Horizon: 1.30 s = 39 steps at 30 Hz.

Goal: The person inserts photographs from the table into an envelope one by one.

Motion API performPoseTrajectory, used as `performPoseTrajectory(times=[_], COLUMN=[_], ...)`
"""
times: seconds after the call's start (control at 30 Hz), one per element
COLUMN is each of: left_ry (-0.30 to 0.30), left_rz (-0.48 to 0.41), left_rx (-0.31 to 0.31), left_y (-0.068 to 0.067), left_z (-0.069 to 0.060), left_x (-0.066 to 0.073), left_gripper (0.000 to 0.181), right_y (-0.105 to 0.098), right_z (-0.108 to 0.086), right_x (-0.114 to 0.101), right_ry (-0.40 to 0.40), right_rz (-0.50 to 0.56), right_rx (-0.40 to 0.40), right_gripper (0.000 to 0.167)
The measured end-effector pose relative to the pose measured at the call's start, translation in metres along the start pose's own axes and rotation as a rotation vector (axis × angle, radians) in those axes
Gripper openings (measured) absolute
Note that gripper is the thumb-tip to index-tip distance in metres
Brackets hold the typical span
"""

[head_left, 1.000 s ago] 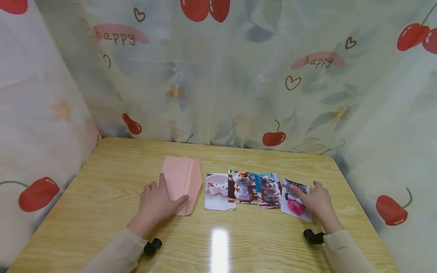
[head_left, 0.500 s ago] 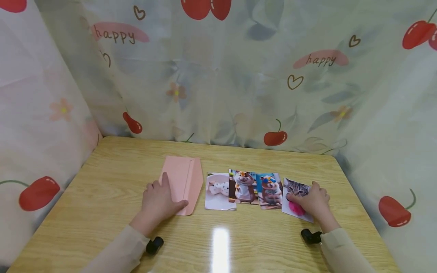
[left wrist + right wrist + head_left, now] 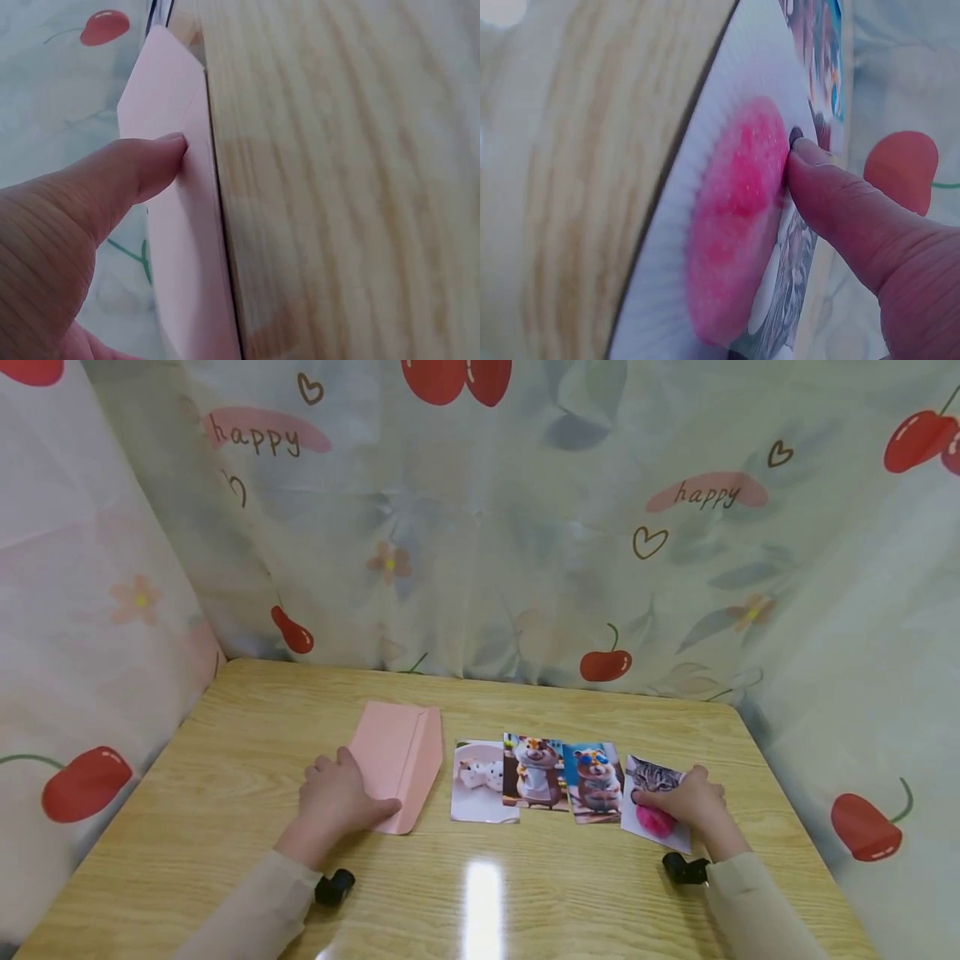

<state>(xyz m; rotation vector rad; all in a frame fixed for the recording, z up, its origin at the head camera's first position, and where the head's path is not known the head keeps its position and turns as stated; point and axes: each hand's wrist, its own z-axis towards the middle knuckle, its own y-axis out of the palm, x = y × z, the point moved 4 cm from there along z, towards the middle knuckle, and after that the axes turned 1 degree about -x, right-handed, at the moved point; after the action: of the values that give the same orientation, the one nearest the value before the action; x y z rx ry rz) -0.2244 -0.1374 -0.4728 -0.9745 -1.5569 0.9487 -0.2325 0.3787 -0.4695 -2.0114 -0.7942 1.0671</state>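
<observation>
In the head view, a pink envelope (image 3: 393, 752) lies left of centre, its flap side to the right. My left hand (image 3: 337, 797) grips its left edge, thumb on top and the other fingers curled at the edge. The left wrist view shows the thumb (image 3: 154, 161) pressing the pink paper. At the right end of a row of photo cards is a cat photo card (image 3: 655, 802) with a bright pink oval shape. My right hand (image 3: 693, 806) pinches this card by its right side. Its thumb (image 3: 847, 202) lies on the picture; the other fingertips are mostly hidden.
Between the hands lie a photo card of white spotted figures in a bowl (image 3: 480, 785), an aproned hamster card (image 3: 536, 774) and a sunglasses hamster card (image 3: 595, 781), the first two overlapping. A cherry-patterned curtain (image 3: 480, 527) encloses the wooden table (image 3: 570, 893) on three sides.
My left hand has drawn slightly left, its index finger pulled back from the envelope's top to its edge. My right thumb has come down onto the cat card. The cards stay nearly in place.
</observation>
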Motion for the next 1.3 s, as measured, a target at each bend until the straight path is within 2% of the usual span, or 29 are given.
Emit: performPoseTrajectory(times=[0.2, 0.37, 0.53, 0.7, 0.9, 1.03, 1.3], left_ry=[-0.013, -0.012, 0.002, 0.003, 0.042, 0.055, 0.110], left_rz=[-0.023, -0.025, -0.011, -0.005, -0.018, -0.033, -0.053], left_rx=[-0.032, -0.022, 0.006, 0.006, 0.003, 0.037, 0.154], left_y=[-0.002, -0.004, -0.007, -0.007, -0.009, -0.013, -0.017], left_z=[0.000, -0.002, -0.002, 0.000, -0.001, -0.001, -0.003], left_x=[-0.005, -0.007, -0.007, -0.009, -0.006, -0.002, 0.009], left_gripper=[0.113, 0.107, 0.100, 0.097, 0.097, 0.099, 0.097], right_y=[0.000, 0.000, -0.002, -0.008, -0.017, -0.025, -0.035], right_z=[-0.001, -0.003, -0.004, 0.001, 0.001, 0.000, -0.003], right_x=[0.003, 0.003, 0.004, 0.006, 0.007, 0.006, -0.013], right_ry=[0.004, -0.025, -0.054, -0.113, -0.174, -0.157, -0.182], right_rz=[0.010, 0.010, 0.058, 0.090, 0.179, 0.264, 0.470], right_rx=[0.016, 0.065, 0.097, 0.079, 0.077, 0.088, 0.095], right_gripper=[0.134, 0.125, 0.106, 0.084, 0.063, 0.061, 0.064])
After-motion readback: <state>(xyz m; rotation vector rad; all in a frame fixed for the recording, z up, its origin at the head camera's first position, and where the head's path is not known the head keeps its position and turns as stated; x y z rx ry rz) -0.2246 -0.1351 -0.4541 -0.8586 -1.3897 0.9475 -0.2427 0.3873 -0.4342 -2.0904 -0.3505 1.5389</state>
